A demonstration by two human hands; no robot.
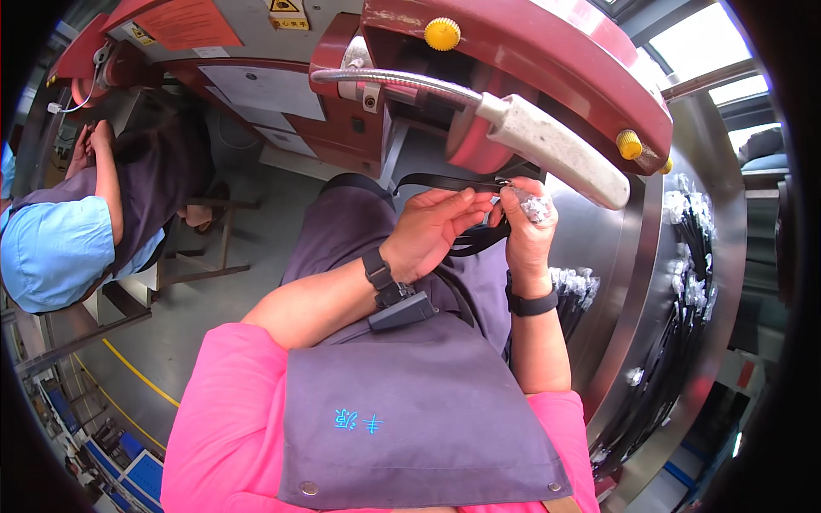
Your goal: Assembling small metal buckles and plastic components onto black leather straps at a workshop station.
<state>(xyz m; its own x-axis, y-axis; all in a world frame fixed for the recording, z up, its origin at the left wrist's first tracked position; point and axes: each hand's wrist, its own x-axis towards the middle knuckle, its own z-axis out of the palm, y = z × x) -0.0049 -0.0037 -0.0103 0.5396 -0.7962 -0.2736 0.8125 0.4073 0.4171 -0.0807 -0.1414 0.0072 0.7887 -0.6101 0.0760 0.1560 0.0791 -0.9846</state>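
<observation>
In front of my lap, my right hand [526, 227] is closed round the end of a black belt, at a buckle wrapped in clear plastic [536, 208]. My left hand [436, 227] is beside it, fingers bent together at the strap, which partly hides behind them. The thin black belt [440, 181] arches out to the left above my left hand, and more of it loops below between the hands. A red, rounded machine wheel [479, 141] is just beyond my hands. Black bands circle both wrists.
A red machine arm [530, 43] with yellow knobs spans the top. Its pale handle [560, 154] hangs just above my right hand. Many black belts with plastic-wrapped ends [684, 291] lie in a metal trough at right. Another person [77, 231] sits at left.
</observation>
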